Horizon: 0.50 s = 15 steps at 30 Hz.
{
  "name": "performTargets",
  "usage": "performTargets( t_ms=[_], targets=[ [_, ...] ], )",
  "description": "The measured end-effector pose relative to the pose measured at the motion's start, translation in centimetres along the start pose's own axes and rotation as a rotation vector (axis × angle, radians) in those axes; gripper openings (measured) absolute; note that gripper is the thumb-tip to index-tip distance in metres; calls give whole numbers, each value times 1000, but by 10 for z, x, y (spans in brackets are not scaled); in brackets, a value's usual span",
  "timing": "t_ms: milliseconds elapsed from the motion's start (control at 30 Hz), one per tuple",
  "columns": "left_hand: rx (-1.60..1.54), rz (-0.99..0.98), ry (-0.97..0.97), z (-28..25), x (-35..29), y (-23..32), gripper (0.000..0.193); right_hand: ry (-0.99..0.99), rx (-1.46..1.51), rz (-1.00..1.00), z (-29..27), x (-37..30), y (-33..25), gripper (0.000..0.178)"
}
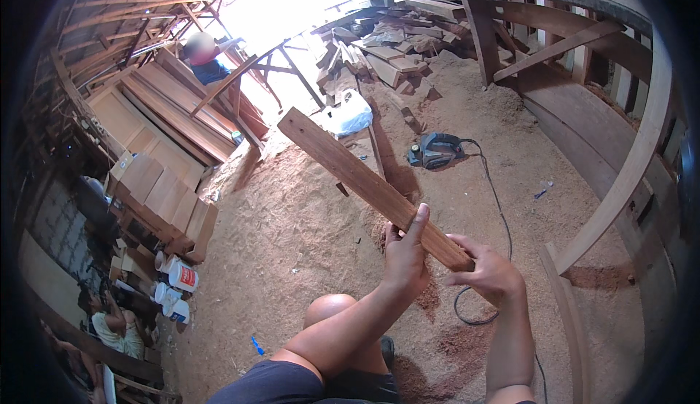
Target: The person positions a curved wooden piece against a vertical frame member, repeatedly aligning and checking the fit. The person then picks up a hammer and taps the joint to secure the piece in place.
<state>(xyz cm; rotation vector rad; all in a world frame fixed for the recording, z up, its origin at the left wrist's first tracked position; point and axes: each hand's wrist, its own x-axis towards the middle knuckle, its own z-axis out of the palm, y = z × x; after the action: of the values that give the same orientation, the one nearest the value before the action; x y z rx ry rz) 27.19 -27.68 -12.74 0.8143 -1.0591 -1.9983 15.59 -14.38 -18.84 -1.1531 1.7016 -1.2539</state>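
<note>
A long, squared wooden board (350, 173) slants up and to the left in front of me, held clear of the ground. My left hand (408, 254) grips it past its middle, thumb laid along the upper face. Around its near end my right hand (487, 267) is closed, fingers bent over the edge. Beyond the board a blue-and-black electric planer (436, 150) rests on the sawdust, its black cord (503, 214) running back past my right forearm. The undersides of both grips are hidden.
Curved wooden frame pieces (620, 207) stand along the right. Scrap wood (386, 61) is heaped at the back. White buckets (180, 276) and stacked boxes (164, 200) line the left. A person (208, 61) is at the far left; others (117, 324) sit lower left.
</note>
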Motion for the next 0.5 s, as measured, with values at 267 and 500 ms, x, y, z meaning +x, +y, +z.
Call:
performTargets(
  t_ms=[267,500],
  targets=[
    [9,96,-169,-8,16,-10,53,205,-61,-93,4,-7,-16,77],
    [-57,412,-146,-7,38,38,50,-70,-6,46,-36,-32,19,70]
  ],
)
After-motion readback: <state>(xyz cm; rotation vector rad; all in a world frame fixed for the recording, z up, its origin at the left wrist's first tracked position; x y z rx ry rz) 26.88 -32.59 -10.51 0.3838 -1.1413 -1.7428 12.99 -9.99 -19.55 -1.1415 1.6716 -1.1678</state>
